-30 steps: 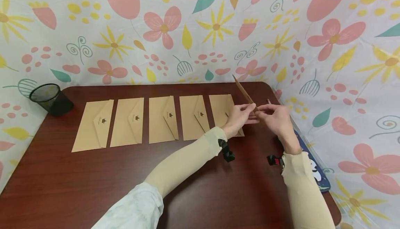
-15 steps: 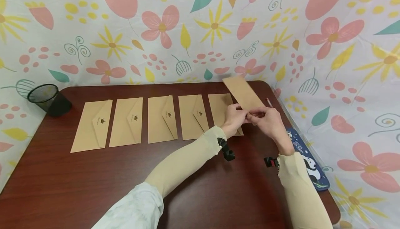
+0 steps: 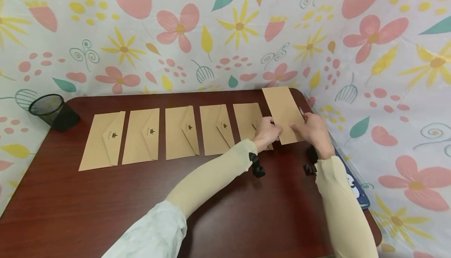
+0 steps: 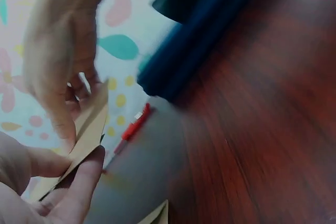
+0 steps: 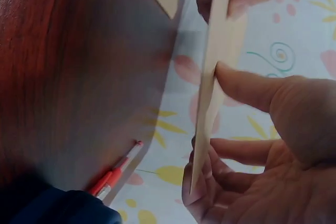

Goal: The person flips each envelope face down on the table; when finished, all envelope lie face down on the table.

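Note:
A plain kraft paper envelope point(image 3: 282, 111) is held tilted above the far right part of the table by both hands. My left hand point(image 3: 266, 132) pinches its left lower edge; in the left wrist view the thumb and fingers point(image 4: 86, 179) lie on opposite sides of the paper. At the other edge my right hand point(image 3: 314, 132) grips it, thumb on the near face and fingers behind, as the right wrist view shows. Several similar envelopes lie in a row to the left, flaps marked with a small crown; the nearest envelope point(image 3: 246, 116) is partly hidden by my left hand.
On the table's right edge lies a navy case point(image 3: 356, 191) with a panda print, partly behind the right forearm. A red pen point(image 4: 134, 129) rests beyond it. The black mesh cup point(image 3: 54, 111) stands tilted-looking at the far left corner, before a floral curtain point(image 3: 190, 70).
The held envelope has turned from edge-on to showing its broad plain face. The right hand has moved from its lower end to its right edge, spreading away from the left hand.

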Demonstrator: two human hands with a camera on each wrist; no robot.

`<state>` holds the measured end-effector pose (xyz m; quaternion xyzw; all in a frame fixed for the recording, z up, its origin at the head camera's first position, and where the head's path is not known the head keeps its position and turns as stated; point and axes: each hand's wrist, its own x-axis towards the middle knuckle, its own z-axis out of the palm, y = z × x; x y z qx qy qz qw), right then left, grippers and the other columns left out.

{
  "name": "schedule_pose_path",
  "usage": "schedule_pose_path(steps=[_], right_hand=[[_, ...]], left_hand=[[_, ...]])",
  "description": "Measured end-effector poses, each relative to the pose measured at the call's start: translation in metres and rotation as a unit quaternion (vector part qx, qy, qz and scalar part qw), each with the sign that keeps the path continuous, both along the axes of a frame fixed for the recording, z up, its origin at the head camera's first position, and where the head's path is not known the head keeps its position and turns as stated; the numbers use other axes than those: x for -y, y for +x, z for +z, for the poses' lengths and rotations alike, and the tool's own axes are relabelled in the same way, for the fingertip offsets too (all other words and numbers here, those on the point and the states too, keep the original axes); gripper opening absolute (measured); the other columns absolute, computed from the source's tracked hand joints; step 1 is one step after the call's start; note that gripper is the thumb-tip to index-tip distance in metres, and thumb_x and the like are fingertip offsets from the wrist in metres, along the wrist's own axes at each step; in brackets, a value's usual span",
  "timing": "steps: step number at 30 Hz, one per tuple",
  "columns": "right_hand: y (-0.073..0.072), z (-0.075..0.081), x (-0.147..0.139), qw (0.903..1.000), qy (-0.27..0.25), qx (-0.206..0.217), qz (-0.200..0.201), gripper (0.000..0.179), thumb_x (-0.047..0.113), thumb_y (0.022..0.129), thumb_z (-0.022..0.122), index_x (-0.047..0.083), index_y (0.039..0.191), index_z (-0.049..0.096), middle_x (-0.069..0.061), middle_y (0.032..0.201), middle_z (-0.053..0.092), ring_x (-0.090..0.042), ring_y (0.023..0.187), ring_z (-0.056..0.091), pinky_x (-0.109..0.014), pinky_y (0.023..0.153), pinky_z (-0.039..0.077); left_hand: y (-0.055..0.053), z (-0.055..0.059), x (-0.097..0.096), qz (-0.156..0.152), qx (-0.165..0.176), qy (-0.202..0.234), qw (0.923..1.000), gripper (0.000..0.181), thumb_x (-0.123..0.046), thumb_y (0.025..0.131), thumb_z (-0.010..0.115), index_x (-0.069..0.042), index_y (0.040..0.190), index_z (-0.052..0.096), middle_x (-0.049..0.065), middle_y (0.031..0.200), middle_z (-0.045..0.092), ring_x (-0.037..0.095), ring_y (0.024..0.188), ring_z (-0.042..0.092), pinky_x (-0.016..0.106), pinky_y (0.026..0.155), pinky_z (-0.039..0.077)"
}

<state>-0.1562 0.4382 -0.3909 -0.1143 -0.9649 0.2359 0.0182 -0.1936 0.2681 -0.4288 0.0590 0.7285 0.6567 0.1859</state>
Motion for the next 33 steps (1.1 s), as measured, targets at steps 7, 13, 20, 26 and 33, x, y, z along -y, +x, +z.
schedule_pose_path(steps=[7, 13, 20, 26, 33], right_hand=[[-0.021, -0.021, -0.023, 0.9994, 0.021, 0.019, -0.019, 0.045, 0.034, 0.093, 0.079, -0.010, 0.098, 0.069, -0.029, 0.098, 0.071, -0.043, 0.086, 0.065, -0.052, 0.079, 0.054], [-0.039, -0.039, -0.032, 0.9942, 0.051, 0.081, -0.050, 0.046, 0.031, 0.088, 0.080, -0.012, 0.103, 0.071, -0.035, 0.109, 0.073, -0.055, 0.102, 0.068, -0.061, 0.088, 0.058], [-0.061, -0.072, -0.045, 0.9826, 0.031, 0.142, -0.116, 0.066, 0.033, 0.088, 0.082, -0.011, 0.135, 0.063, -0.042, 0.138, 0.061, -0.065, 0.128, 0.057, -0.071, 0.099, 0.055], [-0.073, -0.092, -0.055, 0.9800, 0.034, 0.153, -0.122, 0.067, 0.036, 0.090, 0.081, -0.010, 0.134, 0.060, -0.043, 0.133, 0.061, -0.064, 0.120, 0.060, -0.072, 0.094, 0.055], [-0.072, -0.090, -0.053, 0.9747, 0.031, 0.174, -0.137, 0.069, 0.036, 0.090, 0.081, -0.009, 0.138, 0.058, -0.040, 0.137, 0.062, -0.060, 0.121, 0.063, -0.069, 0.094, 0.057]], left_hand=[[-0.016, -0.015, -0.027, -0.025, -0.050, -0.187, 0.9807, 0.025, 0.000, 0.081, 0.071, -0.009, 0.060, 0.062, 0.005, 0.049, 0.068, 0.022, 0.051, 0.074, 0.025, 0.041, 0.037], [-0.043, -0.049, -0.061, -0.016, -0.113, -0.328, 0.9377, 0.029, -0.006, 0.075, 0.081, -0.016, 0.054, 0.063, 0.000, 0.057, 0.063, 0.013, 0.045, 0.051, 0.023, 0.038, 0.043], [-0.051, -0.063, -0.069, -0.051, -0.141, -0.360, 0.9207, 0.027, -0.011, 0.084, 0.082, -0.015, 0.061, 0.068, 0.005, 0.076, 0.076, 0.015, 0.056, 0.056, 0.027, 0.045, 0.048], [-0.052, -0.062, -0.066, -0.078, -0.183, -0.373, 0.9061, 0.031, -0.015, 0.092, 0.076, -0.016, 0.065, 0.062, 0.005, 0.089, 0.080, 0.013, 0.063, 0.058, 0.028, 0.052, 0.050], [-0.053, -0.062, -0.063, -0.120, -0.223, -0.374, 0.8923, 0.035, -0.011, 0.096, 0.069, -0.017, 0.066, 0.053, 0.001, 0.078, 0.071, 0.013, 0.062, 0.054, 0.028, 0.051, 0.047]])
